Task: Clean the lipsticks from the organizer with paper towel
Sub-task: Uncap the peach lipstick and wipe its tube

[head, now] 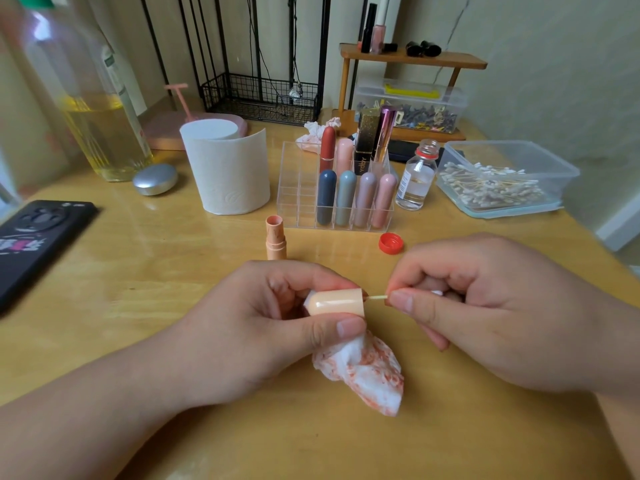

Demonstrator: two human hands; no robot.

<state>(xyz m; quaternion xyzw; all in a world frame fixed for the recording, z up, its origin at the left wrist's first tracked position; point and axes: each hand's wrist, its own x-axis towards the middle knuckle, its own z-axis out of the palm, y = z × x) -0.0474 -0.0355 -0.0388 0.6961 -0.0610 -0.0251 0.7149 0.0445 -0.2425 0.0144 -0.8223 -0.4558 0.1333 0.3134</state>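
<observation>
- Tabletop (145, 271) holds everything close and easy to reach.
- Organizer (298, 188) stands behind the hands, other lipsticks (346, 197) upright in its slots, likely waiting their turn.
- Left hand (256, 327) curls its fingers (308, 273) around the peach cap (337, 302) and a stained paper towel (363, 372), open end facing right.
- Right hand (491, 306) pinches a cotton swab (376, 297) in tight fingers and pokes it into the cap, likely to clean inside.
- Open lipstick (276, 239) stands upright nearby, so it doesn't smear.

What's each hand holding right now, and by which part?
Left hand grips the peach plastic lipstick cap round its sides, with the stained white paper towel beneath. Right hand pinches a thin cotton swab by its stick.
</observation>
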